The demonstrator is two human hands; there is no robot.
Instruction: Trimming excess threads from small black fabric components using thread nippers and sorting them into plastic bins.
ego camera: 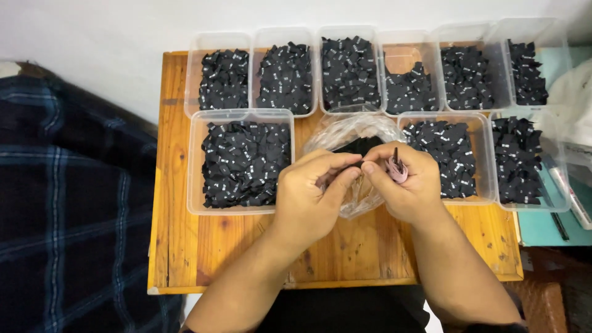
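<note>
Both hands meet above a clear plastic bag (354, 132) at the middle of the wooden table (179, 246). Right hand (407, 182) grips a small pink bundle (396, 169); left hand (311, 194) pinches at its edge, fingertips touching. Clear tubs (197, 163) of black tags (243, 163) sit beside and behind.

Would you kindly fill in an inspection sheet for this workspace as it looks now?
Surface: small wooden table, knotty, bare near the front edge.
Job's things: crinkled clear plastic bag with black pieces inside; small pink bundle in the right hand.
Clutter: nine clear plastic tubs of small black fabric labels, in two rows.
Grippers: left hand and right hand meet fingertip to fingertip over the bag.
Cables: nothing seen.
Surroundings: dark plaid cloth on the left; teal surface with a pen on the right; white wall behind.
</note>
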